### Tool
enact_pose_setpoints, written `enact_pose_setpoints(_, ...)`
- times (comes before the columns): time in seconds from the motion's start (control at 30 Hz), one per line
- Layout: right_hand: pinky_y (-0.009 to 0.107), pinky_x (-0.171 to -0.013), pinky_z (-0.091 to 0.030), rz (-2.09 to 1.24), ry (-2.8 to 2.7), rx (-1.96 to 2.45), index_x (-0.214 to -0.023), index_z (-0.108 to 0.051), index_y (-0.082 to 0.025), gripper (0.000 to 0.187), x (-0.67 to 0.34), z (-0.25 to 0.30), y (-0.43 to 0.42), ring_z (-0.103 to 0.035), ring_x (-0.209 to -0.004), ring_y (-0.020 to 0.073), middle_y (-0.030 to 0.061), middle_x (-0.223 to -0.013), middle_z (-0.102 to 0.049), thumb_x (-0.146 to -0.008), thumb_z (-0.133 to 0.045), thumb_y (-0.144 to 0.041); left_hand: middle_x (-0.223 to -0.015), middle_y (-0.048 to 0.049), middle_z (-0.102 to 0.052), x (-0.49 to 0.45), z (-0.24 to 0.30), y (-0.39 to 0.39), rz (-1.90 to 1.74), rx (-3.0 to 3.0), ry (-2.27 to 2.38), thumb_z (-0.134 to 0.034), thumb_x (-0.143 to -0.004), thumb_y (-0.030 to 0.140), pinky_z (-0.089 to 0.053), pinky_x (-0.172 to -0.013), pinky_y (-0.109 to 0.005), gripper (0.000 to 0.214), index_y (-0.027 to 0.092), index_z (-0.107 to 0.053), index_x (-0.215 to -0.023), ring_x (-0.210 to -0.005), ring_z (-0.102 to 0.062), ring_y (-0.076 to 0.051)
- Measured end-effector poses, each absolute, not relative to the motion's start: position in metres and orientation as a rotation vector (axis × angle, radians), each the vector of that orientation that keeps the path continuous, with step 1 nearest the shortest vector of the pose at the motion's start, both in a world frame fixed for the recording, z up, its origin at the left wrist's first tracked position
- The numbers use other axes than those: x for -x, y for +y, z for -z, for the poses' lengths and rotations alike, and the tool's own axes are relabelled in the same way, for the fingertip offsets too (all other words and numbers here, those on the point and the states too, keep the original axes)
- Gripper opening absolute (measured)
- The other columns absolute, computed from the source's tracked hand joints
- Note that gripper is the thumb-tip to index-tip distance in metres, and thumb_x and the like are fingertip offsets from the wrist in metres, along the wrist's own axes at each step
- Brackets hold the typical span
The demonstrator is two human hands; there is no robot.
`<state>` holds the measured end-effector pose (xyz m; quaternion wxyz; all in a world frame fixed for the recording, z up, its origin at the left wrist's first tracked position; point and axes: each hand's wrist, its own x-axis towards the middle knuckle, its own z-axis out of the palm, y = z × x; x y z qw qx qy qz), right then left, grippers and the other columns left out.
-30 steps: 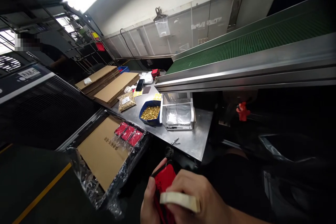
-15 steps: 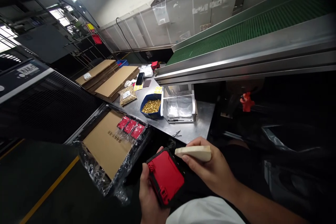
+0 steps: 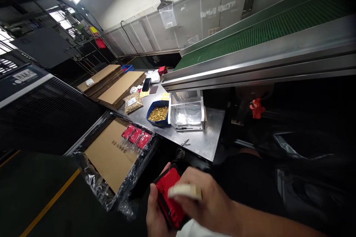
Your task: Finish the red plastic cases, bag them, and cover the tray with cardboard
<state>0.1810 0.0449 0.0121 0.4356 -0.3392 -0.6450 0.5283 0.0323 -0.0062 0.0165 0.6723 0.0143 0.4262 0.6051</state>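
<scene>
a: left hand (image 3: 155, 214) at 6 o'clock, low in frame. state?

b: curled round a red and black case (image 3: 169, 198), gripping it from beneath, thumb up along its left edge. the case is tilted, red face up, well clear of the bench and held over the lap.

a: right hand (image 3: 207, 203)?

b: just right of the case, fingers pinched on a pale flat block (image 3: 185, 191). the block lies across the top right of the red face; blurred, so i cannot tell whether it is touching.

a: surroundings?

b: steel table (image 3: 205, 144) at 12 o'clock from the hands. on it a blue bin of brass-coloured small parts (image 3: 158, 113), and just to its right a clear plastic box (image 3: 187, 114). a bag of the same small parts (image 3: 132, 102) sits at 10 o'clock from the bin, with a dark phone (image 3: 146, 84) beyond it.

a: left side?

b: at 10 o'clock from the hands, a plastic-lined carton with a cardboard sheet (image 3: 109, 153); 3 bagged red cases (image 3: 136, 136) lie in a row on its far corner. flat cardboard stacks (image 3: 119, 87) are further back. a green conveyor (image 3: 264, 33) runs from 12 to 2 o'clock above the table.
</scene>
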Motion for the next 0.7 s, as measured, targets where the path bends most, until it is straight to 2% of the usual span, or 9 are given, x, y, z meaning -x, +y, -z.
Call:
enact_pose_setpoints(0.13, 0.031, -0.07, -0.05, -1.154, -1.326, 1.442, -0.106, -0.057, -0.02, 0.039, -0.207, 0.034, 0.095, -0.063, -0.082, 0.0207, 0.0055, -0.092, -0.067, -0.084, -0.064, -0.051, -0.119, -0.0196, -0.07, -0.025, -0.023, -0.01, -1.336, -0.122, 0.948, -0.046, -0.091, 0.059, -0.057, -0.091, -0.051, 0.056, 0.026, -0.058, -0.134, -0.102, -0.069, -0.034)
enact_pose_setpoints(0.2, 0.034, -0.079, -0.051, -1.006, -1.32, 1.704, -0.123, -0.046, -0.02, 0.056, -0.223, 0.065, 0.121, -0.064, -0.094, 0.0247, 0.0088, -0.106, -0.066, -0.08, -0.067, -0.05, -0.121, -0.0183, -0.069, -0.025, -0.025, -0.013, -1.358, -0.104, 0.904, -0.051, -0.087, 0.062, -0.059, -0.088, -0.048, 0.062, 0.025, -0.056, -0.136, -0.102, -0.069, -0.033)
enact_pose_setpoints(0.3, 0.041, -0.085, -0.049, -0.958, -1.38, 1.843, -0.13, -0.042, -0.016, 0.055, -0.238, 0.102, 0.143, -0.063, -0.099, 0.031, 0.0153, -0.11, -0.065, -0.085, -0.06, -0.041, -0.124, -0.0162, -0.068, -0.027, -0.021, -0.016, -1.369, -0.148, 0.95, -0.057, -0.082, 0.065, -0.059, -0.089, -0.044, 0.068, 0.024, -0.056, -0.136, -0.104, -0.067, -0.033)
enact_pose_setpoints(0.4, 0.048, -0.087, -0.046, -0.908, -1.463, 1.879, -0.128, -0.049, -0.013, 0.051, -0.24, 0.117, 0.149, -0.061, -0.102, 0.0368, 0.02, -0.114, -0.062, -0.085, -0.059, -0.039, -0.129, -0.0156, -0.065, -0.025, -0.012, -0.015, -1.349, -0.356, 1.145, -0.072, -0.064, 0.071, -0.05, -0.103, -0.046, 0.085, 0.021, -0.061, -0.131, -0.122, -0.056, -0.041)
enact_pose_setpoints(0.47, 0.053, -0.091, -0.043, -0.837, -1.482, 1.895, -0.133, -0.046, -0.012, 0.059, -0.237, 0.114, 0.151, -0.054, -0.112, 0.0416, 0.0243, -0.13, -0.05, -0.083, -0.062, -0.038, -0.132, -0.0147, -0.063, -0.023, -0.011, -0.014, -1.334, -0.577, 1.29, -0.079, -0.05, 0.075, -0.041, -0.111, -0.044, 0.095, 0.019, -0.065, -0.126, -0.129, -0.048, -0.044)
enact_pose_setpoints(0.5, 0.055, -0.093, -0.042, -0.814, -1.479, 1.897, -0.136, -0.044, -0.011, 0.062, -0.234, 0.11, 0.15, -0.051, -0.116, 0.0427, 0.0255, -0.136, -0.044, -0.082, -0.062, -0.036, -0.132, -0.0143, -0.062, -0.021, -0.012, -0.013, -1.33, -0.704, 1.352, -0.08, -0.047, 0.076, -0.04, -0.111, -0.042, 0.095, 0.019, -0.067, -0.123, -0.129, -0.048, -0.044)
enact_pose_setpoints(0.57, 0.054, -0.093, -0.042, -0.826, -1.48, 1.87, -0.132, -0.047, -0.01, 0.057, -0.227, 0.096, 0.146, -0.052, -0.114, 0.0393, 0.0244, -0.135, -0.044, -0.083, -0.061, -0.035, -0.132, -0.0139, -0.061, -0.02, -0.018, -0.012, -1.333, -0.968, 1.432, -0.077, -0.052, 0.076, -0.043, -0.107, -0.037, 0.087, 0.02, -0.071, -0.117, -0.124, -0.051, -0.042)
enact_pose_setpoints(0.63, 0.044, -0.088, -0.048, -0.931, -1.523, 1.757, -0.12, -0.057, -0.014, 0.041, -0.218, 0.074, 0.131, -0.059, -0.1, 0.0282, 0.0157, -0.119, -0.057, -0.087, -0.058, -0.039, -0.128, -0.0134, -0.061, -0.02, -0.025, -0.011, -1.332, -1.166, 1.473, -0.076, -0.057, 0.075, -0.046, -0.1, -0.032, 0.078, 0.02, -0.074, -0.113, -0.12, -0.053, -0.039)
enact_pose_setpoints(0.7, 0.034, -0.08, -0.051, -1.181, -1.55, 1.502, -0.108, -0.062, -0.018, 0.034, -0.208, 0.047, 0.108, -0.061, -0.086, 0.019, 0.006, -0.099, -0.065, -0.091, -0.054, -0.047, -0.126, -0.0128, -0.06, -0.021, -0.03, -0.011, -1.314, -1.24, 1.498, -0.076, -0.058, 0.073, -0.048, -0.095, -0.031, 0.075, 0.022, -0.074, -0.113, -0.119, -0.052, -0.038)
